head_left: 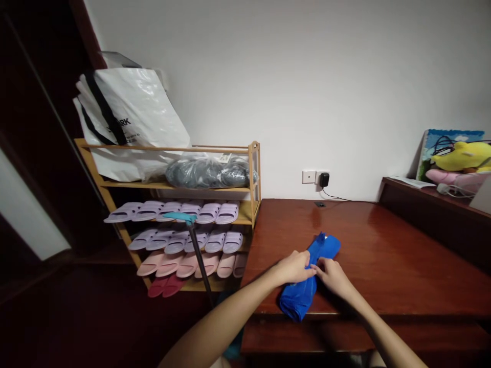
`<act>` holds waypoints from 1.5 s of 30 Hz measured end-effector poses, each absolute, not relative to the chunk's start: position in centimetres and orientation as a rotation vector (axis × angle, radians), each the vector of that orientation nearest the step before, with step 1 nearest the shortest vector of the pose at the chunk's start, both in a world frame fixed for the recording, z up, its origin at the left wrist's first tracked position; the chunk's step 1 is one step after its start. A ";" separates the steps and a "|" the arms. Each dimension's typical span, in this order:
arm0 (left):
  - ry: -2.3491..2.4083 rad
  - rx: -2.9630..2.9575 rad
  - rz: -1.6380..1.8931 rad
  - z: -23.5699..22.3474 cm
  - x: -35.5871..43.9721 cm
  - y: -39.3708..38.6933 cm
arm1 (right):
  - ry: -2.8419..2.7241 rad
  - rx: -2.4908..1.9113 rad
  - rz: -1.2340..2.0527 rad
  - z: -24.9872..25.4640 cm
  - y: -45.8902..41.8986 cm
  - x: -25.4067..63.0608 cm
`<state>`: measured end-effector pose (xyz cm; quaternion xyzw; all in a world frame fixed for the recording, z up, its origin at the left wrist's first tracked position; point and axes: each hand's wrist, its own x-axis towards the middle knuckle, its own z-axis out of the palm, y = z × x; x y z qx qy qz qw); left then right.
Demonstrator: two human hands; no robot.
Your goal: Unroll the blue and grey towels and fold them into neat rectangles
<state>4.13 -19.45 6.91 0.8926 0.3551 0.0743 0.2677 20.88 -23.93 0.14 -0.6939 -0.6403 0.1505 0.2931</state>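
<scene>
A long bundle of shiny blue fabric [300,296] lies slantwise on the reddish-brown wooden table [383,255], narrow at its middle and wider at both ends. Its near end reaches the table's front edge, and a small white spot shows near the far end. My left hand [294,267] is closed on the bundle's middle from the left. From the right, my right hand [333,275] grips the same part with bent fingers. The thumbs and fingertips of both hands almost meet there, and the fabric under them is partly hidden.
At left stands a wooden shoe rack [253,194] with rows of slippers [226,212] and a large white bag [141,112]. A dark pole with a teal head [180,217] leans before it. A yellow plush toy [462,156] sits on the right ledge; a black plug [324,179] is in the wall.
</scene>
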 end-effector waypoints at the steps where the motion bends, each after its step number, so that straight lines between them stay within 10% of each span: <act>1: 0.940 2.377 0.178 6.6 4.4 -19.2 | -1.714 -1.817 0.431 0.2 -23.8 21.2; 23: 1.550 2.635 0.083 6.5 -5.5 -18.2 | -1.488 -2.306 0.074 -0.6 -27.2 38.5; 35: 0.894 2.824 0.178 2.0 -1.5 -16.0 | -1.943 -2.201 0.088 -2.1 -25.4 30.2; 45: 1.185 2.777 0.175 1.2 -6.3 -14.7 | -1.728 -2.445 0.029 -6.3 -29.0 47.1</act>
